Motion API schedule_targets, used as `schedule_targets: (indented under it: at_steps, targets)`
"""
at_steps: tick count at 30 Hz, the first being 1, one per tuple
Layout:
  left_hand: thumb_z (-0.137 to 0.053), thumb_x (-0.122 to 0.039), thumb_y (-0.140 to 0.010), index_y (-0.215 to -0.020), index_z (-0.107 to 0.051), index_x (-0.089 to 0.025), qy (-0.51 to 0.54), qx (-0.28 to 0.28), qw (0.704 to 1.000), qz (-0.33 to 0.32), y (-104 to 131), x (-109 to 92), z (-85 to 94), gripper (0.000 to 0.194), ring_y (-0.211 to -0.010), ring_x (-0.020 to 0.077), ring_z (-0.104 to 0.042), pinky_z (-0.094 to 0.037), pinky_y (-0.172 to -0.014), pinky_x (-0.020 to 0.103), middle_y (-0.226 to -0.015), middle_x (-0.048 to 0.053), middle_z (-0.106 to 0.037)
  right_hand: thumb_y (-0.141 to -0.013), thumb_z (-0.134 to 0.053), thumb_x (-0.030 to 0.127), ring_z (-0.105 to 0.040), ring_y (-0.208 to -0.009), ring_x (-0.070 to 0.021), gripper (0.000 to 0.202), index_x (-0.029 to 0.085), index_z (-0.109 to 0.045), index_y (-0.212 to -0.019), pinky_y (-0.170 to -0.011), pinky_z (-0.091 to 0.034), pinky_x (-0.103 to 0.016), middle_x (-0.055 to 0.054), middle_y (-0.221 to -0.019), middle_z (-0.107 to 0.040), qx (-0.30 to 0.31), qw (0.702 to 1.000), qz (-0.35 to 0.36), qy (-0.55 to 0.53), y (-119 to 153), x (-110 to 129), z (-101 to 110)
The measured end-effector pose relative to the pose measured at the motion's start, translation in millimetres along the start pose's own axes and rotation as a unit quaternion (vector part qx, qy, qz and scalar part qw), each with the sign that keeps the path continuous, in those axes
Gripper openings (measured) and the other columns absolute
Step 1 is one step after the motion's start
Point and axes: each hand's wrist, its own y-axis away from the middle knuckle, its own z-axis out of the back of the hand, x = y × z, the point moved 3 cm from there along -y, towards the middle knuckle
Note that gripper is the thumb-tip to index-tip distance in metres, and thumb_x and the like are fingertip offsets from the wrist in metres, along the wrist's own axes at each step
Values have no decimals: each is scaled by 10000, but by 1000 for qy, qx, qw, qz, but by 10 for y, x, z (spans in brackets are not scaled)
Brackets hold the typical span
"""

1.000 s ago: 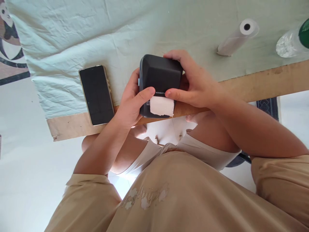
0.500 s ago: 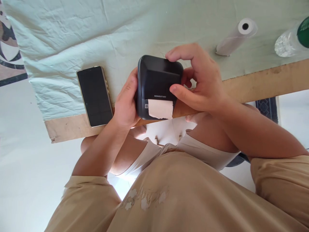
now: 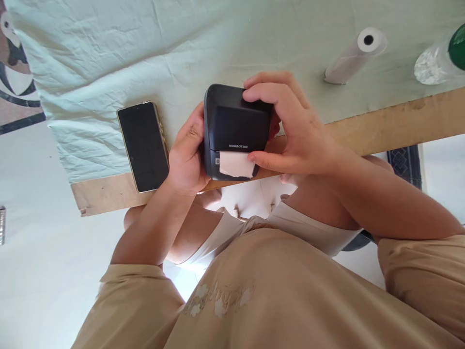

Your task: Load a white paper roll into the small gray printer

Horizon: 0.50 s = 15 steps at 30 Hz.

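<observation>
A black label printer (image 3: 238, 123) marked NIIMBOT is held up over the table's near edge. A white paper strip (image 3: 237, 164) with a torn end sticks out of its slot on the side towards me. My left hand (image 3: 188, 155) is closed around the printer's left side, its fingertips hidden underneath. My right hand (image 3: 290, 126) grips the right side, its upper fingers on the far corner of the lid. Its thumb lies by the right edge of the paper strip.
On the green cloth (image 3: 203, 39) a dark-screened phone (image 3: 143, 148) lies to the left. A white paper roll (image 3: 350, 55) stands at the back right, with a clear bottle with a green label (image 3: 434, 63) beyond it. A bare wooden edge (image 3: 395, 118) runs along the table's front.
My right thumb has slid down from the lid to the edge of the paper strip. My right fingers have shifted over the far corner. The printer has moved slightly left.
</observation>
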Motion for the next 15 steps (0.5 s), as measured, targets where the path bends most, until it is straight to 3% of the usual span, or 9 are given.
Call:
schedule_targets:
  at_steps: [4,6,8,9,11,12,15]
  targets:
    - [-636,-594,-1009,-1042,-748,-242,40,13,999,23,-15,36,-11,371,-1519,376,-524,-491,-1209,518,-1048,53,-798,-925,-685,587,-675,-1083,-255,587,277,-537,-1400,-723,-621,-384,-147,-1457,-606,-53,997,39,51,12,30,36]
    - [-629,-602,-1009,-1047,-752,-227,51,20,998,14,-13,46,-12,396,-1566,368,-492,-490,-1230,499,-1123,64,-815,-922,-689,577,-654,-896,-209,473,267,-584,-1264,-690,-581,-371,-89,-1158,-673,-128,988,68,58,17,61,79]
    - [-675,-566,-988,-1071,-763,-234,40,33,999,-9,-5,49,-8,353,-1578,355,-496,-518,-1207,463,-1118,66,-818,-976,-657,443,-525,-676,-139,225,279,-567,-1102,-632,-492,-338,14,-808,-548,-194,979,58,39,11,76,116]
    - [-702,-538,-975,-1101,-766,-242,29,37,999,-10,0,56,-4,328,-1557,349,-526,-541,-1176,447,-1092,62,-814,-1000,-634,355,-429,-595,-109,127,278,-538,-1030,-594,-426,-321,44,-730,-454,-219,975,43,20,1,80,130]
    - [-739,-483,-952,-1163,-761,-254,8,35,999,5,12,77,1,312,-1484,338,-603,-578,-1112,420,-1039,49,-794,-1027,-585,236,-302,-530,-72,150,259,-474,-928,-539,-307,-308,57,-740,-393,-261,965,22,-34,-23,90,155]
    - [-749,-474,-941,-1162,-760,-257,0,25,1000,7,18,83,0,310,-1442,333,-637,-590,-1083,408,-1003,43,-780,-1035,-570,219,-315,-532,-65,190,251,-449,-893,-532,-300,-305,51,-789,-420,-275,960,15,-58,-36,95,166]
    - [-793,-505,-888,-1076,-749,-254,-8,-2,1000,-3,36,93,-35,317,-1391,343,-662,-593,-1066,401,-924,40,-744,-1054,-557,262,-536,-628,-89,237,259,-421,-861,-536,-392,-305,19,-943,-511,-298,950,-32,-94,-48,83,198]
